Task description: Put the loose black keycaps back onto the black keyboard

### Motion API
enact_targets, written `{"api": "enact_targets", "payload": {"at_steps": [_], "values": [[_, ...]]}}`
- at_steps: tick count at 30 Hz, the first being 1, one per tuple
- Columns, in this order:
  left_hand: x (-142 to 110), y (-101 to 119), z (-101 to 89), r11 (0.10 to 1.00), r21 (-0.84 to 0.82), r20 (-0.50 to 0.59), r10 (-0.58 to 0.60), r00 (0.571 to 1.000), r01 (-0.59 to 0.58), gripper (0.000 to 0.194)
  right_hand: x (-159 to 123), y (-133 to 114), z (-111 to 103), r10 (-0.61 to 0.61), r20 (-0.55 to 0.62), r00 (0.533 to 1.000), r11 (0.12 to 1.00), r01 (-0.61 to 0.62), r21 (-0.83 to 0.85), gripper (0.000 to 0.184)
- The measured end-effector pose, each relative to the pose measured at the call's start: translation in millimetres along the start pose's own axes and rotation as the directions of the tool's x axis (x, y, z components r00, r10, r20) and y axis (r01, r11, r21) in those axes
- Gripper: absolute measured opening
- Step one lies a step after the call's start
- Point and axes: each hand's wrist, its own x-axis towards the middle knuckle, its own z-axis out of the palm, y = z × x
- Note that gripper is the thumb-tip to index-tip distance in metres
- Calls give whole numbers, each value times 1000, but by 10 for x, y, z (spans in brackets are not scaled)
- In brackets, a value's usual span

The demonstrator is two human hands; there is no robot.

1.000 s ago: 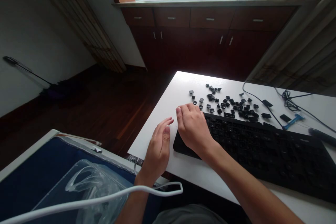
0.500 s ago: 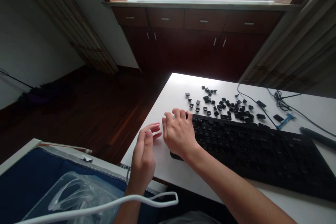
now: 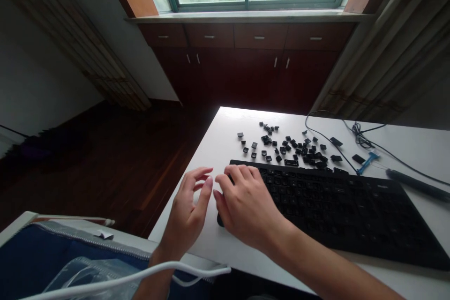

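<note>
A black keyboard (image 3: pixel 337 220) lies on the white table, with several key sockets bare of caps. My right hand (image 3: pixel 246 201) rests over its left end, fingers bent and thumb apart; the fingertips overlap the keyboard's top left corner. Just left of it, above the table, is my left hand (image 3: pixel 188 208), its fingers loosely curved and apart from the thumb, with nothing visible in it. Loose black keycaps (image 3: pixel 311 155) are scattered behind the keyboard. What lies under my right palm is hidden.
Behind the keyboard are a blue T-shaped tool (image 3: pixel 367 163), a long dark bar (image 3: pixel 418 185) and a black cable (image 3: pixel 362 138). A white tube (image 3: pixel 140 276) crosses the lower left, over a blue surface (image 3: pixel 52 253) with clear plastic. The table's left edge (image 3: pixel 183 164) is near my left hand.
The view has tilted up and shifted slightly right. My right thumb has come into sight, held away from the fingers. Both hands stay near the keyboard's left end.
</note>
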Motion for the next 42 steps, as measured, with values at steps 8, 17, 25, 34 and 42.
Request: {"api": "enact_targets", "payload": {"at_steps": [8, 17, 25, 34, 42], "values": [[1091, 80, 299, 839, 260, 335, 385, 860, -477, 26, -502, 1311, -704, 240, -58, 969, 969, -243, -52, 21], [1393, -175, 533, 792, 220, 423, 449, 787, -570, 35, -438, 1782, -683, 191, -27, 981, 977, -192, -87, 28], [1424, -252, 614, 835, 144, 399, 442, 803, -531, 33, -210, 1780, -520, 119, 6, 993, 988, -118, -99, 24], [1398, -277, 554, 876, 21, 409, 433, 803, -482, 27, -213, 1723, -428, 158, -11, 987, 983, -158, -92, 20], [1376, -314, 486, 918, 28, 385, 356, 852, -397, 34, -155, 1655, -452, 216, -71, 974, 974, -219, -51, 21]]}}
